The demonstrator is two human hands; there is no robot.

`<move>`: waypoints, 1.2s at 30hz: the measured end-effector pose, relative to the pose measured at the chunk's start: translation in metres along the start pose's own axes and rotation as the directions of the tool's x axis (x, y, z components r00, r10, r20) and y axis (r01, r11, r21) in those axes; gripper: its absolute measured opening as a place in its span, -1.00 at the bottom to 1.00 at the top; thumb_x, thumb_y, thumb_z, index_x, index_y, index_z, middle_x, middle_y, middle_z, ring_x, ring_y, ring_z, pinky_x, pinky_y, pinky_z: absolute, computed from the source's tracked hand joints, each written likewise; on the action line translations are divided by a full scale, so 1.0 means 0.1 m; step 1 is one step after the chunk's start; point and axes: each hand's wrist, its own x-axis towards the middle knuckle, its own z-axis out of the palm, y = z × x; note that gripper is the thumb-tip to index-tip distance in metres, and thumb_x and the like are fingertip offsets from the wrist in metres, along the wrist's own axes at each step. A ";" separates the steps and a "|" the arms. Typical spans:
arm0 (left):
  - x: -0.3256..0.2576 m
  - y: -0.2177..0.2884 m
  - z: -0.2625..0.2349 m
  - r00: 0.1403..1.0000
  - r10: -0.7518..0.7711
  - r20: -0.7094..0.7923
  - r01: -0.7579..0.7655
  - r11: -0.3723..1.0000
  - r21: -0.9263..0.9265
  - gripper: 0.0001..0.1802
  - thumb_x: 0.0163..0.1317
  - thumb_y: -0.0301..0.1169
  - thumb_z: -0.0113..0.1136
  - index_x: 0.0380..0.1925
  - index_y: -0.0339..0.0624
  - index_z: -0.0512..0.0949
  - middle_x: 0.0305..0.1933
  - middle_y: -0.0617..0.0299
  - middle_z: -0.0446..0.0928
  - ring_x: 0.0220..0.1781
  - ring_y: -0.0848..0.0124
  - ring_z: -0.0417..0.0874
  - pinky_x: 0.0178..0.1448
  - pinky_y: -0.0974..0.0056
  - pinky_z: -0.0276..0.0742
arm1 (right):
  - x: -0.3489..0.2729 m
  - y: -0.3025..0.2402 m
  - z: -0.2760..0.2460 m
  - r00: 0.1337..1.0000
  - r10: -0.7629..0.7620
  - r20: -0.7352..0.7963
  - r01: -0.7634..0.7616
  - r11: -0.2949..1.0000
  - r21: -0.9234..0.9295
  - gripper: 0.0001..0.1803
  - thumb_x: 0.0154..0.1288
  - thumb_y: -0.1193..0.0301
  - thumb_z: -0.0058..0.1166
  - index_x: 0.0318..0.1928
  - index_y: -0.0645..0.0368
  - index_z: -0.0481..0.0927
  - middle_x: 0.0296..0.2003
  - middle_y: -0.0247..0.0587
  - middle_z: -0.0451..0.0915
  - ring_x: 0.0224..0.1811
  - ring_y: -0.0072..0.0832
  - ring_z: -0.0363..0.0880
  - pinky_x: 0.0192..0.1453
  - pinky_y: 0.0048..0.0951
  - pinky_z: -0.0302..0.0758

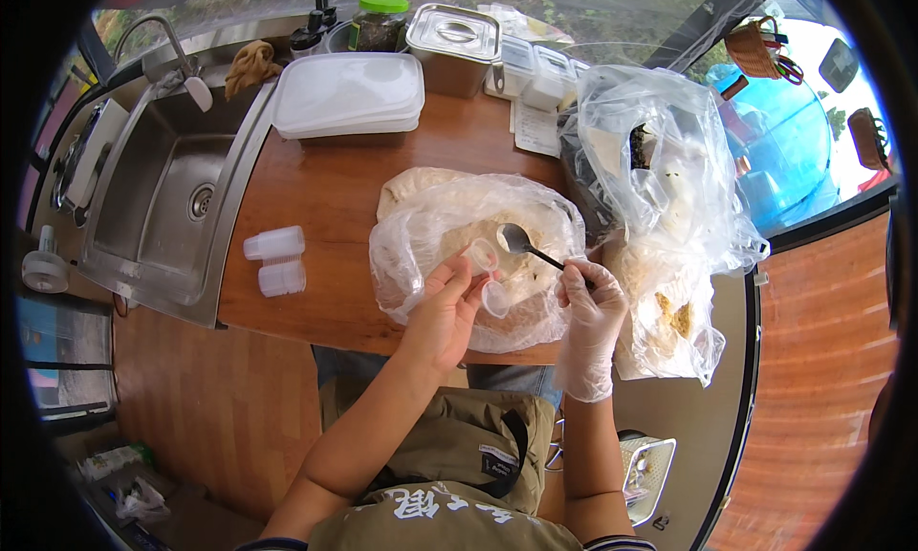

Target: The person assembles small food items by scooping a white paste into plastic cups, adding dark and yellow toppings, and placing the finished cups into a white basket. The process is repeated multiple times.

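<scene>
The bare left hand (448, 307) pinches a small clear plastic cup (481, 256) between thumb and fingers, closed on its wall, mouth tilted toward the spoon. The cup appears thin, light and easily crushed; a hold low on the wall, near the base, is judged to keep the rim round and free for filling.

The right hand (590, 307), in a thin translucent disposable glove, is closed around the dark handle of a metal spoon (524, 243). The bowl of the spoon sits just beyond the cup's rim, close to it; contact cannot be confirmed. The spoon is rigid, but the glove is likely slick, so a firm hold well back on the handle suits it.

Directly beneath both grips lies an open clear plastic bag of pale powdery material (449, 221), resting on the brown wooden counter (316, 226). The film is limp and wrinkled; its loose mouth folds up around the hands and could catch the spoon.

To the right of the gloved hand, larger crumpled clear bags (669, 169) stand close, leaving little side room. To the left of the cup hand the counter is less crowded up to two stacks of small clear cups (275, 260) and, beyond them, the stainless steel sink (172, 197). The counter's near edge lies just below the wrists. Farthest off, white lidded rectangular containers (349, 94) and a lidded square steel pot (454, 44) line the back edge.
</scene>
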 end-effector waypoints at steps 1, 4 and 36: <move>-0.02 0.03 -0.01 0.999 -0.009 0.033 0.010 1.000 -0.025 -0.56 0.62 -0.27 0.19 0.34 -0.28 0.48 0.28 0.13 0.59 0.19 0.32 0.62 0.43 0.22 0.51 | 0.02 0.02 -0.01 1.000 0.006 -0.006 -0.007 0.999 -0.049 -0.89 0.53 0.54 0.25 -0.07 0.35 0.74 -0.35 -0.35 0.63 -0.32 -0.68 0.53 -0.27 -0.58 0.46; -0.07 0.10 -0.02 0.992 -0.065 0.112 0.082 0.984 -0.158 -0.53 0.60 -0.22 0.23 0.31 -0.31 0.46 0.27 0.05 0.58 0.11 0.31 0.64 0.31 0.27 0.57 | 0.13 0.12 0.01 0.993 -0.114 -0.006 0.101 0.900 -0.423 -0.86 0.49 0.55 0.29 -0.05 0.37 0.75 -0.30 -0.26 0.72 -0.31 -0.60 0.60 -0.18 -0.52 0.55; 0.42 -0.35 1.00 0.887 -0.314 0.339 0.324 0.946 0.029 -0.40 0.57 -0.12 0.27 0.44 -0.21 0.44 0.27 0.17 0.61 0.12 0.40 0.61 0.27 0.32 0.59 | 2.86 -0.18 -0.99 0.987 -0.032 0.158 0.046 0.996 -0.083 -0.82 0.49 0.38 0.35 -0.01 0.18 0.75 -0.23 -0.34 0.75 -0.30 -0.57 0.69 -0.07 -0.52 0.63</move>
